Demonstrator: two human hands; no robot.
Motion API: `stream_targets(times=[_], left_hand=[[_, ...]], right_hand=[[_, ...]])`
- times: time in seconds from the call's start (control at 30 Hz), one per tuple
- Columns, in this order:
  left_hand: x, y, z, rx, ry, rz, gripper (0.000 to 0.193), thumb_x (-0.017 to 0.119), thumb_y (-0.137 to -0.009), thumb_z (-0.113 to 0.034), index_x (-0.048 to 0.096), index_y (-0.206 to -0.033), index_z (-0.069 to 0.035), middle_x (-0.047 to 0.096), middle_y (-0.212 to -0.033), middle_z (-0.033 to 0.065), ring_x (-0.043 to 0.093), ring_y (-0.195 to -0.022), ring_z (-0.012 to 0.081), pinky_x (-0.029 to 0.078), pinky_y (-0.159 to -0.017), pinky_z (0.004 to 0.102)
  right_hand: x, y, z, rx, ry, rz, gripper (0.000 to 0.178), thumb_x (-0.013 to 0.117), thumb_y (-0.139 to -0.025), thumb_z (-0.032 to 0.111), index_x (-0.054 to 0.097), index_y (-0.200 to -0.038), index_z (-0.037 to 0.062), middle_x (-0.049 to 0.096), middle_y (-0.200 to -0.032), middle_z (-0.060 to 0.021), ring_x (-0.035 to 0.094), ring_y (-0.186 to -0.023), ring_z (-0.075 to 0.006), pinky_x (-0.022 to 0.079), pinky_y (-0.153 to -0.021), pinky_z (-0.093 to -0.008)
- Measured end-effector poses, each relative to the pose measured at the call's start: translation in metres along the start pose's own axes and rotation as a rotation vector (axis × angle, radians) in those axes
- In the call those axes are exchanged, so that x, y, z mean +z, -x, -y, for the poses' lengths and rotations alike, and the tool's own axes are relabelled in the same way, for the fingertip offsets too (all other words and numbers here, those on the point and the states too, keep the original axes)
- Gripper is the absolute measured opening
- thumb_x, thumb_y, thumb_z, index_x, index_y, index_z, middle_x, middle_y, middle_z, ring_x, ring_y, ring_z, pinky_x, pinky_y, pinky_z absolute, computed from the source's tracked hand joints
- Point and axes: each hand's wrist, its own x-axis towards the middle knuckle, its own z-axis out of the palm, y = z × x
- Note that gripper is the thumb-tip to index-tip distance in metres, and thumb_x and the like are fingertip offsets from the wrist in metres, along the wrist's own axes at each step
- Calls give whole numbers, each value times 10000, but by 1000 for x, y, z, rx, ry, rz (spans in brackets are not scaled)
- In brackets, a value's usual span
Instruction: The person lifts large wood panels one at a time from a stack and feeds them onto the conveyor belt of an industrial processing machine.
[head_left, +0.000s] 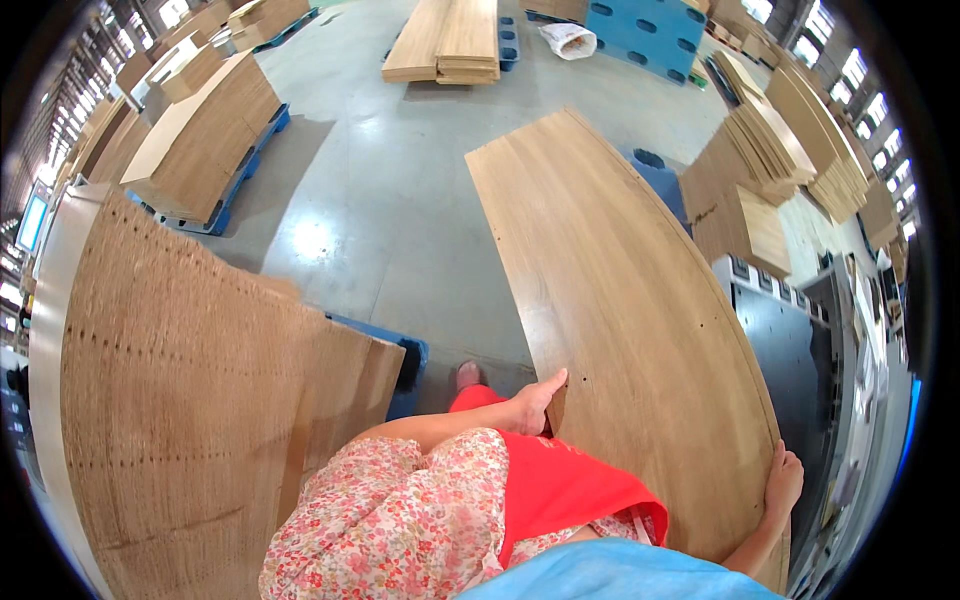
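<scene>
A long wood-grain panel [620, 300] slants away from my body, right of the middle, with a few small drilled holes in its face. My left hand [538, 398] grips its left edge, thumb on top and fingers partly hidden underneath. At the near right edge my right hand [783, 478] is closed round the board's rim, its fingers curled. To my left stands a big stack of brown boards [180, 400] with rows of dark holes along its side; a blue pallet [408, 375] shows at its far corner.
A dark machine bed [785, 345] runs along the right, beside the panel. Beyond it are board stacks [740, 160]. More boards on pallets stand at the far left [205, 140] and straight ahead [445, 40]. A white sack [568, 40] lies near a blue perforated block [645, 35].
</scene>
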Motion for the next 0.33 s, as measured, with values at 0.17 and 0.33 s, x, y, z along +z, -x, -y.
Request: stream_targets(times=[0.17,0.33], left_hand=[[-17,-25,-80,20,2,16,568,529,-897,-493,466,-1267,-66,490,-1314,111,445,-1209,303,375,-993,475],[-35,-44,-161,69,-24,-15,610,541,-890,-493,432,-1307,-62,460,-1352,94,430,-1227,306,358,-1006,502]], right_hand=[[0,-59,89,-66,33,10,527,432,-946,420,541,-681,-22,543,-669,-215,536,-641,-381,389,-580,-467],[-5,-103,173,-59,21,17,515,442,-943,418,537,-689,-19,545,-681,-220,542,-657,-386,391,-586,-469]])
